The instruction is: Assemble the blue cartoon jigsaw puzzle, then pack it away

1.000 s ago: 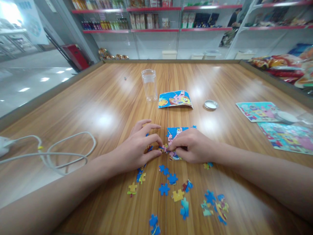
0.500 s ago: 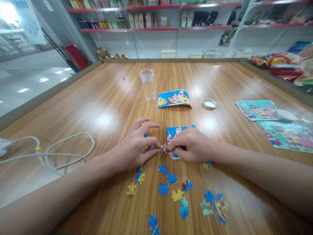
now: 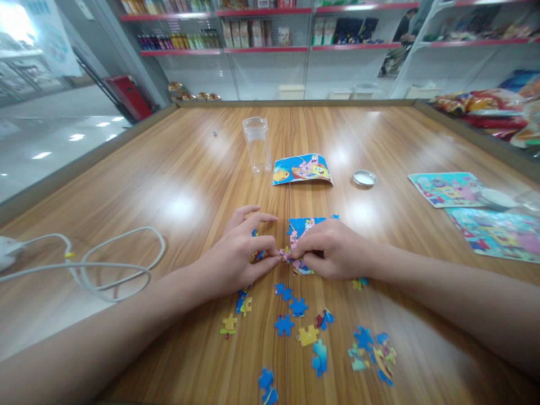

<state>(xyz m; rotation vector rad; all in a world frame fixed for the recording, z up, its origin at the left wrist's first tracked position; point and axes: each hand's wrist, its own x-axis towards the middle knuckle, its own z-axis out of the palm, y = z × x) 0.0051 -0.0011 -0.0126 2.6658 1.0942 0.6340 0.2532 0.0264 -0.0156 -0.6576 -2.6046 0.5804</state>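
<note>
A partly joined jigsaw puzzle (image 3: 298, 226) with blue and pink printing lies on the table in front of me. At its left edge, my left hand (image 3: 248, 250) pinches a small pink-and-yellow puzzle piece (image 3: 284, 255) between thumb and forefinger, its other fingers stretched out. My right hand (image 3: 337, 250) rests over the joined part, thumb and forefinger pressed together near the same piece; what they grip is hidden. Loose pieces lie nearer me, among them a blue piece (image 3: 284, 324), a yellow piece (image 3: 308, 335) and a light-blue one (image 3: 319, 358).
Beyond the hands stand a clear plastic jar (image 3: 257, 146), a curved picture card (image 3: 302, 170) and a round lid (image 3: 364, 179). Two printed sheets (image 3: 447, 189) lie at right. A white cable (image 3: 122, 230) loops at left. Snack bags (image 3: 485, 107) sit past the right edge.
Both hands stay at the left edge of the joined puzzle with almost no movement. The whole view has shifted very slightly.
</note>
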